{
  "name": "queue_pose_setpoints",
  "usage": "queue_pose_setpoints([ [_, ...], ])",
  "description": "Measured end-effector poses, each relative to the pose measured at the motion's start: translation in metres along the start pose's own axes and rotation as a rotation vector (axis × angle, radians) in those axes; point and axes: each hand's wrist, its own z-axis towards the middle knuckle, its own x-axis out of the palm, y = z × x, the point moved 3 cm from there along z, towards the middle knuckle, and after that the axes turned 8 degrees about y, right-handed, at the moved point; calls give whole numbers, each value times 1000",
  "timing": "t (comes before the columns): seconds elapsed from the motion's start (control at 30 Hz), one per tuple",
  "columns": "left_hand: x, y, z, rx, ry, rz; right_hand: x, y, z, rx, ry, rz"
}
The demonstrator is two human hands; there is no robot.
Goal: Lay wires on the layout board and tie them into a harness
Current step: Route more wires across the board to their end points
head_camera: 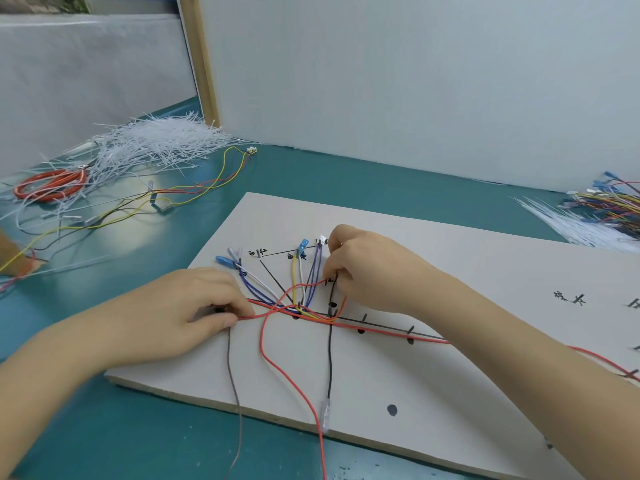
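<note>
A white layout board (pixel 433 368) lies on the teal table, marked with black lines, pegs and handwritten labels. Several coloured wires (pixel 298 303) fan out from a junction near its left middle: blue, white, yellow, purple, red, orange, black. My left hand (pixel 197 306) presses down at the board's left edge, fingers closed on a red wire (pixel 263 315) and a brown wire (pixel 232 368) that trails off the board. My right hand (pixel 367 268) pinches the end of a red wire (pixel 313 282) by a peg near a black wire (pixel 329 358).
A pile of white cable ties (pixel 156 143) lies at the back left with red-handled scissors (pixel 48 187) and a finished small harness (pixel 194 195). More ties (pixel 581 226) and a bundle of coloured wires (pixel 613 206) sit at the right edge. A white partition stands behind.
</note>
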Motion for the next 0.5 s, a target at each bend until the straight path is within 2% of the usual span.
queue_pose_setpoints([
  [0.13,1,1,-1,12,0,28,1,5,-1,25,-43,0],
  [0.3,1,-1,-2,33,-19,43,10,14,10,-37,-63,-204],
  [0.5,2,-2,-4,63,-29,76,3,11,2,-88,-38,-128],
])
